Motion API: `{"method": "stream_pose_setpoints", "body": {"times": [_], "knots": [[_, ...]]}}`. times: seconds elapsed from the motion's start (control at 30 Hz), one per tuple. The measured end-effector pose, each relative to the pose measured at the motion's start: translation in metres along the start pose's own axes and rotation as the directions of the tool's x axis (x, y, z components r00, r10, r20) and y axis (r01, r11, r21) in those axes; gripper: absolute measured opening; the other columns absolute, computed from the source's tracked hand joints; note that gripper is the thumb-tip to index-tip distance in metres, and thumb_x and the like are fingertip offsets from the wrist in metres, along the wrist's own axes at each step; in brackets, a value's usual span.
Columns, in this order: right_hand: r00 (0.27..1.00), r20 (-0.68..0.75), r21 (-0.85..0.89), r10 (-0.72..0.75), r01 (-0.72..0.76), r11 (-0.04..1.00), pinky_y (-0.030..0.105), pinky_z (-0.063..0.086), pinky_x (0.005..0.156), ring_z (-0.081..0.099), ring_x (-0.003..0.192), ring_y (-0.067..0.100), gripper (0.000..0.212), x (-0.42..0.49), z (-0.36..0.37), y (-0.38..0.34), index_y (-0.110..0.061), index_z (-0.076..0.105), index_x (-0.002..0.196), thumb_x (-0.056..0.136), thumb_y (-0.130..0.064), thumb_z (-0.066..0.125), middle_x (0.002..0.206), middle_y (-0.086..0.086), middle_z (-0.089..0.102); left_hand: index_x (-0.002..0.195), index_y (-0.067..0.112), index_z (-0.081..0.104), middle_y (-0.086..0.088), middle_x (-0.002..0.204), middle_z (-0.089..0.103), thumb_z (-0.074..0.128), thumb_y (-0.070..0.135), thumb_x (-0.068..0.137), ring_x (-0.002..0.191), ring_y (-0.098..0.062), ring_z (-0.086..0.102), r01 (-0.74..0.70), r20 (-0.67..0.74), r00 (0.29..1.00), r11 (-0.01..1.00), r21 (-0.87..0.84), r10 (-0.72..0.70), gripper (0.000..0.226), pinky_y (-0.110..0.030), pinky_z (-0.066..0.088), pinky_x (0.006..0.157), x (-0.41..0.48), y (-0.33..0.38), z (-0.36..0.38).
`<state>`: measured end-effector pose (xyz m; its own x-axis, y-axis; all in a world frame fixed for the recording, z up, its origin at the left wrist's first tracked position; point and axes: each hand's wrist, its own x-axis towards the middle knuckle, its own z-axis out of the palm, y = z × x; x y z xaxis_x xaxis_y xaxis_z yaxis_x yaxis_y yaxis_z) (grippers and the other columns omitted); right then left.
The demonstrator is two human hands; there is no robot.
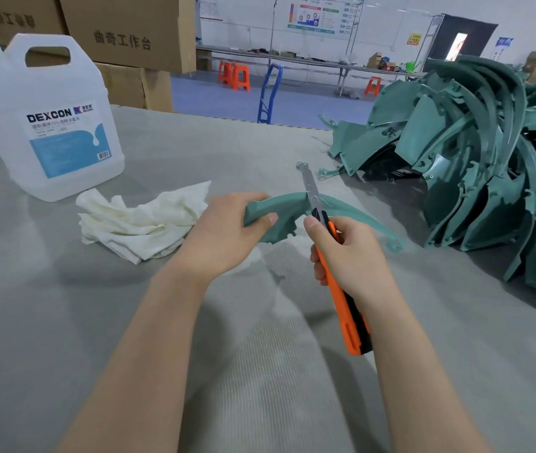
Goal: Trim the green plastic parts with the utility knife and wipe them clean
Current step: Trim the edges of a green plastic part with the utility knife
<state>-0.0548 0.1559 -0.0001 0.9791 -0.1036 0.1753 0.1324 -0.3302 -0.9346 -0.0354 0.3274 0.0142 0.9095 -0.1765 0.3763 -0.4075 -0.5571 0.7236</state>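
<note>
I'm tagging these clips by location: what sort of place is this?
Probably a factory finishing area: a heap of curved green plastic parts lies on the grey cloth-covered worktable, brown cardboard cartons are stacked behind it, and orange plastic stools stand by long benches beyond.

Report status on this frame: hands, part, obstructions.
Left hand grips curved green plastic part. Right hand holds orange utility knife, blade across the part's edge. White rag lies left; nothing in the way.

jug left, parts pile right
</note>
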Motion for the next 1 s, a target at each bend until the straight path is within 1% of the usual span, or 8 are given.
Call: {"method": "stream_pose_setpoints", "body": {"times": [0.17, 0.3, 0.43, 0.63, 0.77, 0.87, 0.93, 1.0], "knots": [[1.0, 0.009, 0.003, -0.024, 0.024, 1.0, 0.021, 0.043, 0.043, 0.051, 0.041, 0.012, 0.031, 0.001, -0.001, 0.001, -0.014, 0.055, 0.073, 0.096, -0.034, 0.057, 0.054, 0.0, 0.056, 0.088, 0.033, 0.063, 0.002, 0.076, 0.064, 0.056, 0.022, 0.093, 0.071, -0.018, 0.057, 0.0, 0.007, 1.0, 1.0, -0.008, 0.0, 0.013, -0.028, 0.042, 0.064, 0.0, -0.001, 0.0], [0.999, 0.008, -0.014, -0.035, 0.035, 0.999, 0.022, 0.043, 0.042, 0.051, 0.04, 0.012, 0.031, 0.002, 0.001, 0.003, -0.012, 0.053, 0.073, 0.096, -0.033, 0.057, 0.054, 0.0, 0.055, 0.089, 0.031, 0.064, 0.003, 0.074, 0.062, 0.057, 0.023, 0.093, 0.068, -0.016, 0.054, 0.0, 0.01, 1.0, 1.0, 0.009, 0.0, 0.011, -0.025, 0.04, 0.061, 0.001, -0.003, 0.0], [0.999, 0.014, -0.015, -0.031, 0.031, 0.999, 0.023, 0.042, 0.042, 0.051, 0.041, 0.013, 0.03, 0.003, 0.004, 0.005, -0.013, 0.053, 0.074, 0.096, -0.032, 0.056, 0.056, 0.002, 0.055, 0.093, 0.029, 0.065, 0.005, 0.075, 0.063, 0.057, 0.023, 0.092, 0.069, -0.014, 0.054, -0.005, 0.016, 1.0, 1.0, 0.016, 0.005, 0.01, -0.021, 0.039, 0.061, 0.001, -0.005, 0.001], [0.999, 0.041, 0.01, -0.002, 0.002, 1.0, 0.023, 0.041, 0.042, 0.049, 0.042, 0.013, 0.03, 0.002, 0.004, 0.006, -0.008, 0.057, 0.08, 0.096, -0.033, 0.055, 0.056, 0.001, 0.054, 0.089, 0.034, 0.06, 0.008, 0.075, 0.061, 0.057, 0.022, 0.093, 0.07, -0.01, 0.054, -0.02, 0.038, 0.999, 0.999, 0.031, 0.019, 0.012, -0.018, 0.038, 0.061, 0.001, -0.007, 0.0], [0.998, 0.057, 0.011, 0.02, -0.021, 1.0, 0.022, 0.04, 0.041, 0.048, 0.042, 0.013, 0.035, 0.002, 0.005, 0.007, 0.0, 0.058, 0.089, 0.096, -0.034, 0.056, 0.056, 0.0, 0.053, 0.087, 0.036, 0.058, 0.006, 0.077, 0.062, 0.057, 0.022, 0.093, 0.07, -0.009, 0.054, -0.01, 0.051, 0.999, 0.999, 0.039, 0.008, 0.015, -0.014, 0.037, 0.06, 0.001, -0.01, 0.0], [0.998, 0.063, 0.015, 0.019, -0.02, 1.0, 0.023, 0.04, 0.041, 0.048, 0.043, 0.013, 0.036, 0.002, 0.005, 0.007, 0.003, 0.058, 0.091, 0.096, -0.033, 0.056, 0.056, 0.001, 0.053, 0.081, 0.041, 0.055, 0.007, 0.073, 0.06, 0.057, 0.022, 0.092, 0.067, -0.006, 0.052, -0.011, 0.056, 0.998, 0.999, 0.036, 0.009, 0.022, -0.014, 0.036, 0.059, 0.001, -0.011, -0.001], [0.997, 0.068, 0.017, 0.023, -0.025, 1.0, 0.022, 0.04, 0.041, 0.047, 0.043, 0.012, 0.037, 0.002, 0.005, 0.007, 0.003, 0.058, 0.092, 0.097, -0.033, 0.055, 0.057, 0.001, 0.053, 0.081, 0.04, 0.056, 0.006, 0.073, 0.06, 0.057, 0.021, 0.092, 0.067, -0.008, 0.052, -0.012, 0.059, 0.998, 0.999, 0.03, 0.01, 0.022, -0.014, 0.036, 0.059, 0.001, -0.012, -0.001], [0.997, 0.069, 0.021, 0.03, -0.031, 0.999, 0.022, 0.04, 0.041, 0.047, 0.043, 0.012, 0.036, 0.001, 0.006, 0.007, 0.003, 0.058, 0.093, 0.097, -0.033, 0.055, 0.057, 0.002, 0.054, 0.086, 0.035, 0.059, 0.005, 0.075, 0.062, 0.057, 0.021, 0.092, 0.069, -0.01, 0.053, -0.006, 0.061, 0.998, 1.0, 0.017, 0.005, 0.016, -0.015, 0.037, 0.06, 0.001, -0.014, -0.001]]}}
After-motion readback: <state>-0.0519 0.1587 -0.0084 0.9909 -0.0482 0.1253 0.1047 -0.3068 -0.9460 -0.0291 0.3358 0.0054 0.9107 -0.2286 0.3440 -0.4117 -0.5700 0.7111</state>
